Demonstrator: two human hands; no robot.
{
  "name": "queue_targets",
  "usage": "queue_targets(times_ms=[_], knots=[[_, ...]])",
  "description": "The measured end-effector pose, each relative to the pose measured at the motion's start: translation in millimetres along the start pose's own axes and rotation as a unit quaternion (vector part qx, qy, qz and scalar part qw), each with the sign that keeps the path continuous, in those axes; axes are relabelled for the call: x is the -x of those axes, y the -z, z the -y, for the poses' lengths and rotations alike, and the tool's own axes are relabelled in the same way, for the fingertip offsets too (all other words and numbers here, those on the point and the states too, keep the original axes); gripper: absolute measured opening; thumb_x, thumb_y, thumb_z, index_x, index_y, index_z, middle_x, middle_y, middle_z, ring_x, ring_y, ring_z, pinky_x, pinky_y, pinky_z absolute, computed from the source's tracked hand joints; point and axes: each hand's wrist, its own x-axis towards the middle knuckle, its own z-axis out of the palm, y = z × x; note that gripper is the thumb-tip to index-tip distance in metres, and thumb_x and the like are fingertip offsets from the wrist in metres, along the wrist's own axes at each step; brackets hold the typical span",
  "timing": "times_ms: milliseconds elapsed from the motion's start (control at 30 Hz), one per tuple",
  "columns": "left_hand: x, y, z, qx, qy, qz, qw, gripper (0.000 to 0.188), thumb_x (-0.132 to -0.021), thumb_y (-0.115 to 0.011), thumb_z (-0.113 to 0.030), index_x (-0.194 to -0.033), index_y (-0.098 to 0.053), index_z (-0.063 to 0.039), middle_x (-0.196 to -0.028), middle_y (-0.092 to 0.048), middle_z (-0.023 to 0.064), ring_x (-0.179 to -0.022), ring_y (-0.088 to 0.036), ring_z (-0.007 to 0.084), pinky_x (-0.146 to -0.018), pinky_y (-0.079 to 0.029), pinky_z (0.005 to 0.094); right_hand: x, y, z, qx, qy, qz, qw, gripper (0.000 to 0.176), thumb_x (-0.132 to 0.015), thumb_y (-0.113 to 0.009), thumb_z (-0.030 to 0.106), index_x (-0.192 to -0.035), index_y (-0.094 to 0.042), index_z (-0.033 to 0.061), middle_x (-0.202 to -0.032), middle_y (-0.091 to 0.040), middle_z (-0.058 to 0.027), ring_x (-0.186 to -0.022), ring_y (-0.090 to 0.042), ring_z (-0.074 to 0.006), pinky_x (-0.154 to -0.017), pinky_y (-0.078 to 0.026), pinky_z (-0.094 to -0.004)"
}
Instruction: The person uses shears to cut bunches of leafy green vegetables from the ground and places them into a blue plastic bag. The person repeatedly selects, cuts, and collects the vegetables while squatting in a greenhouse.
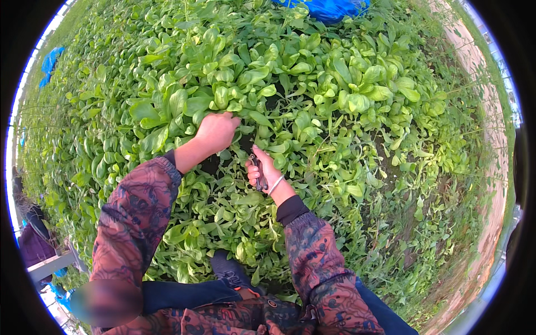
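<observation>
My left hand [218,132] reaches into the leafy green plants, its fingers curled against the base of a broad-leaved plant [221,98]. The leaves partly hide its fingertips, so whether it grips a stem cannot be told. Just below and to the right, my right hand [264,169] is closed around a small dark hand tool with two handles [260,180], perhaps pruning snips; the tool's tip is not clearly seen. A pale bracelet circles my right wrist. Dark soil shows between the two hands.
Dense leafy greens [356,83] surround me. A blue plastic bag [331,9] lies at the top, and another blue plastic piece [51,63] is at the far left. My shoe [230,270] stands among the plants. A bare dirt strip [496,125] curves along the right.
</observation>
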Motion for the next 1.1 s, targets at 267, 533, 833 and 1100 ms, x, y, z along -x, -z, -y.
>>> queue_targets(times_ms=[267, 533, 833, 1100], knots=[[21, 18, 2, 0.076, -0.101, 0.017, 0.992, 0.019, -0.072, -0.066, -0.012, -0.089, -0.061, -0.005, -0.115, -0.053, 0.0136, -0.079, -0.061, 0.0343, -0.074, -0.051, 0.0442, 39, 8, -31, -0.074, 0.037, 0.026, 0.996, 0.054, -0.090, -0.055, 0.056, -0.083, -0.060, 0.0030, -0.061, -0.054, -0.0031, -0.054, -0.054, -0.0198, -0.055, -0.048, -0.0370], [-13, 15, -46, 0.034, -0.205, 0.037, 0.977, 0.024, -0.070, -0.062, -0.013, -0.088, -0.050, -0.004, -0.076, -0.057, 0.0133, -0.070, -0.063, 0.0330, -0.062, -0.050, 0.0449, 39, 16, -13, -0.139, 0.056, 0.067, 0.986, 0.055, -0.094, -0.051, 0.053, -0.092, -0.061, -0.0012, -0.071, -0.058, -0.0070, -0.064, -0.059, -0.0237, -0.065, -0.053, -0.0414], [-21, 51, -40, 0.034, -0.032, 0.186, 0.982, 0.040, -0.073, -0.057, -0.005, -0.112, -0.048, 0.000, -0.079, -0.066, 0.0178, -0.073, -0.067, 0.0362, -0.064, -0.054, 0.0461, 64, -2, -20, 0.079, 0.033, -0.002, 0.996, 0.047, -0.093, -0.055, 0.048, -0.083, -0.059, 0.0016, -0.063, -0.058, -0.0059, -0.051, -0.060, -0.0195, -0.053, -0.056, -0.0399], [-13, 65, -5, -0.026, 0.027, 0.155, 0.987, 0.059, -0.073, -0.055, -0.002, -0.131, -0.042, -0.003, -0.084, -0.067, 0.0174, -0.077, -0.067, 0.0369, -0.066, -0.053, 0.0461, 22, 13, 30, 0.112, 0.121, -0.165, 0.972, 0.052, -0.090, -0.056, 0.054, -0.082, -0.059, 0.0024, -0.066, -0.059, -0.0049, -0.052, -0.060, -0.0180, -0.054, -0.057, -0.0365]])
